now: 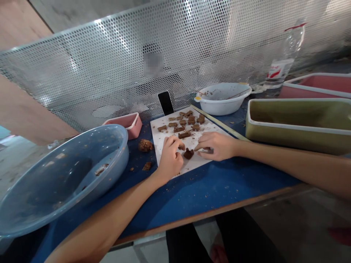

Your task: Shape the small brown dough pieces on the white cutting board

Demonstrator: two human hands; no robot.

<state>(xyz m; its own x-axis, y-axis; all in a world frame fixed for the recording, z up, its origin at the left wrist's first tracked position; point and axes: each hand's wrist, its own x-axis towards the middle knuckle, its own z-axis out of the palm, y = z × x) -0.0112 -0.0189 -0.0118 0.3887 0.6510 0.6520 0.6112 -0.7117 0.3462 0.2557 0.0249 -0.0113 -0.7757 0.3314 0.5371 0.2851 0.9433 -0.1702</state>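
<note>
A small dark brown clay-like piece with little bumps on top rests on the white board. Just left of it is my left hand, its fingers bent and its thumb apart from them, with nothing visible between. On the other side my right hand hovers low over the board, fingers loosely apart and their tips close to the piece. Whether any fingertip touches it, I cannot tell. Behind the hands, several small brown shaped pieces lie among crumbs on the board.
A big blue basin stands at left, beside a brown lump and a pink box. A phone leans at the back. Rightward are a white basin, a strip of wood, a green trough and a bottle.
</note>
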